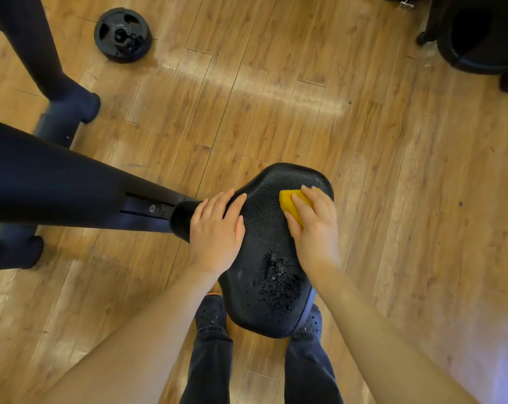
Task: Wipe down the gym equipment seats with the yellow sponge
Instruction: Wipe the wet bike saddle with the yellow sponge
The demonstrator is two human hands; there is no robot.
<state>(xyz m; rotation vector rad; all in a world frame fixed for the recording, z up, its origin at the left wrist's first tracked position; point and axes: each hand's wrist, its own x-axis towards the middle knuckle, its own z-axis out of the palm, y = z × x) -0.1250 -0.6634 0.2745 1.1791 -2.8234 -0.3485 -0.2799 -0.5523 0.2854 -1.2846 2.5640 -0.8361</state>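
A black textured bike seat (271,258) fills the middle of the head view, its narrow nose pointing left. A wet, beaded patch shows on its near half. My right hand (315,225) grips the yellow sponge (290,202) and presses it on the seat's far right part; my fingers cover most of the sponge. My left hand (216,231) rests on the seat's left side near the nose, fingers straight and spread over the surface.
The black bike frame (57,188) runs left from the seat, with its base feet (69,109) on the wooden floor. A black weight plate (123,35) lies at the far left. Dark equipment (480,36) stands at the top right. My legs and shoes are below the seat.
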